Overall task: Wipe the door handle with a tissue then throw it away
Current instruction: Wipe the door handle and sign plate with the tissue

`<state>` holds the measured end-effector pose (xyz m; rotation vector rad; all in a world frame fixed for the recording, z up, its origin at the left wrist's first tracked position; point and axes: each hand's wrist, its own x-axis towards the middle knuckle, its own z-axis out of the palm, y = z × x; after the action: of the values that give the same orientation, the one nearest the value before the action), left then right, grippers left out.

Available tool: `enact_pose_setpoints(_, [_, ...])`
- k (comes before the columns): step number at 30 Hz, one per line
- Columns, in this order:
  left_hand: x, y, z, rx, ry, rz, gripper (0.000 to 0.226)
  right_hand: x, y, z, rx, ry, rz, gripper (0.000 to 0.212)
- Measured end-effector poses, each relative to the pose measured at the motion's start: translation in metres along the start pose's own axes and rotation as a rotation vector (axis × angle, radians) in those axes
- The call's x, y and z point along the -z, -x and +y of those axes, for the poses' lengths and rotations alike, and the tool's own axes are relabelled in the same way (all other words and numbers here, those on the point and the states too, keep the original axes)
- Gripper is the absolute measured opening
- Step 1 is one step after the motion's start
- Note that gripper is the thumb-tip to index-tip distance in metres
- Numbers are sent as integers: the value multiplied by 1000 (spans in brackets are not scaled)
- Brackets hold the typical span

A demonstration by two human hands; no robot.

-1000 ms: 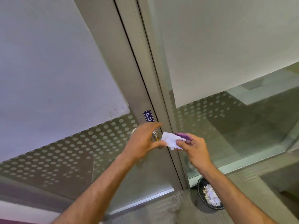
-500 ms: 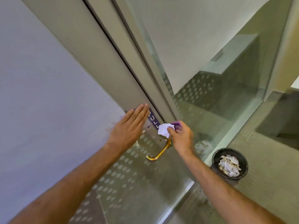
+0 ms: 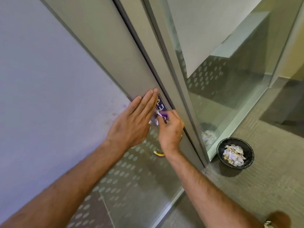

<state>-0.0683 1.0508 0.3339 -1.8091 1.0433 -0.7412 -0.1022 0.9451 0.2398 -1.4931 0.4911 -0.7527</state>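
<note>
A brass door handle (image 3: 158, 153) curves out from the glass door's metal frame; only its lower end shows below my right wrist. My right hand (image 3: 170, 130) is closed around a crumpled white tissue (image 3: 157, 116), with something purple beside it, pressed at the top of the handle just under the blue sign (image 3: 160, 104). My left hand (image 3: 133, 122) lies flat with fingers straight against the door frame, just left of the tissue. A black bin (image 3: 235, 153) with crumpled paper in it stands on the floor to the right.
The frosted glass door with a dotted band (image 3: 125, 175) fills the left. A fixed glass panel (image 3: 222, 89) stands right of the frame, with grey carpet (image 3: 271, 186) below. A foot (image 3: 278, 219) shows at the bottom right corner.
My left hand has let go of the handle and now lies flat on the door frame. My right hand with the tissue has moved onto the handle's top. The view has swung left and closer.
</note>
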Motion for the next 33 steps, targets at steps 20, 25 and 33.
enact_pose_setpoints(20, [9, -2, -4, -4, 20, -28, 90, 26, -18, 11, -55, 228, -251, 4])
enact_pose_setpoints(25, [7, -2, -4, -7, 28, -11, 91, 14, -19, -15, 49, 99, -196, 9])
enact_pose_setpoints(33, [7, -1, -5, -9, 41, -40, 89, 30, -33, -4, -50, 184, -234, 7])
